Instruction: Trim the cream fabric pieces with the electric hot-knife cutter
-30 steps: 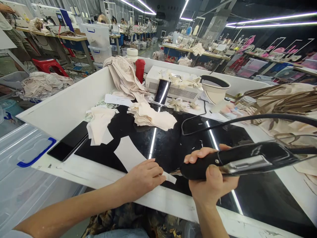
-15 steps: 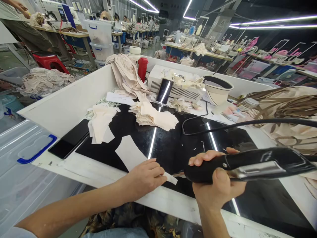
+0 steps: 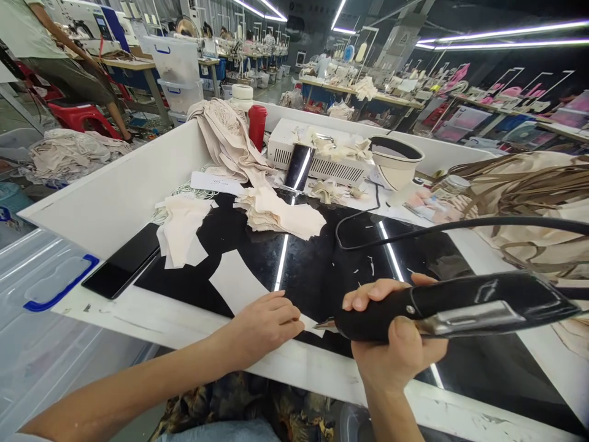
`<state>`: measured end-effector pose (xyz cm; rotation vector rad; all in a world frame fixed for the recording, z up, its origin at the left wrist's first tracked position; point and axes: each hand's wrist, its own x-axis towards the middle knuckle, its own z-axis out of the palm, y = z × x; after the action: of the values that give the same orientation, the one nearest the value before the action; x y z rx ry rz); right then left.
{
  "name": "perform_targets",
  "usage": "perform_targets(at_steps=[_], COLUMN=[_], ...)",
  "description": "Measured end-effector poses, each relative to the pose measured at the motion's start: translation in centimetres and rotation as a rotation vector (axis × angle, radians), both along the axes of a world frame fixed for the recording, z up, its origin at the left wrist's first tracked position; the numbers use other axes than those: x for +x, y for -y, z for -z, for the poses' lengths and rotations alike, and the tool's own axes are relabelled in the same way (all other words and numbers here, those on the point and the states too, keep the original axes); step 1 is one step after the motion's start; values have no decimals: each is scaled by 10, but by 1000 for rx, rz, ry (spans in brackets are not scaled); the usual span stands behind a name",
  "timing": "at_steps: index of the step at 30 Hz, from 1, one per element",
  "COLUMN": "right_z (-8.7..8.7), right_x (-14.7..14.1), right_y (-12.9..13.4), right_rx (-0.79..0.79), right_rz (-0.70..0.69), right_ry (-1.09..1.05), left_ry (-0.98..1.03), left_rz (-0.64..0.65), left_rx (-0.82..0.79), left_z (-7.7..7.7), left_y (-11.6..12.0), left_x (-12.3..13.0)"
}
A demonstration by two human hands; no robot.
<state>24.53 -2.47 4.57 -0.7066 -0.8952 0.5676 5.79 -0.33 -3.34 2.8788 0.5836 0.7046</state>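
My left hand (image 3: 269,325) rests on a white curved piece (image 3: 237,283) that lies on the black glossy board (image 3: 350,270); its fingers are bent and close together, pressing near the piece's narrow end. Wrapped in my right hand (image 3: 391,350) is a black corded tool (image 3: 460,304) with a metal lever. The tool's thin metal tip touches or hovers over the narrow end of the white piece, just right of my left fingers. Beyond my hands lies a stack of cream fabric pieces (image 3: 280,212), with a smaller pile (image 3: 184,230) to its left.
A black phone (image 3: 122,261) lies at the left edge. Behind the board are a red bottle (image 3: 256,127), a white vented box (image 3: 317,150) and a round container (image 3: 396,161). The tool's black cord (image 3: 451,227) runs right, past heaped straps (image 3: 529,190). A person stands far left.
The tool's metal tip has come over the white piece's narrow end, close to my left fingers. The whole view has shifted slightly. At the far left, more of the person shows.
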Motion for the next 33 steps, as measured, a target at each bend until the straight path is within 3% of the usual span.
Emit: perform_targets(at_steps=[7, 19, 26, 33], right_z=[5, 5, 6, 11], right_x=[-9, 1, 0, 1], right_y=[2, 6, 10, 15], right_rx=[-29, -22, -18, -20], right_rz=[-39, 2, -8, -4], right_ry=[28, 21, 28, 61], left_ry=[-1, 2, -37, -91], left_rz=[-3, 14, -193, -214], left_rx=[-31, -8, 88, 60], left_z=[-2, -3, -5, 5], left_y=[0, 0, 15, 18], left_x=[0, -1, -2, -3])
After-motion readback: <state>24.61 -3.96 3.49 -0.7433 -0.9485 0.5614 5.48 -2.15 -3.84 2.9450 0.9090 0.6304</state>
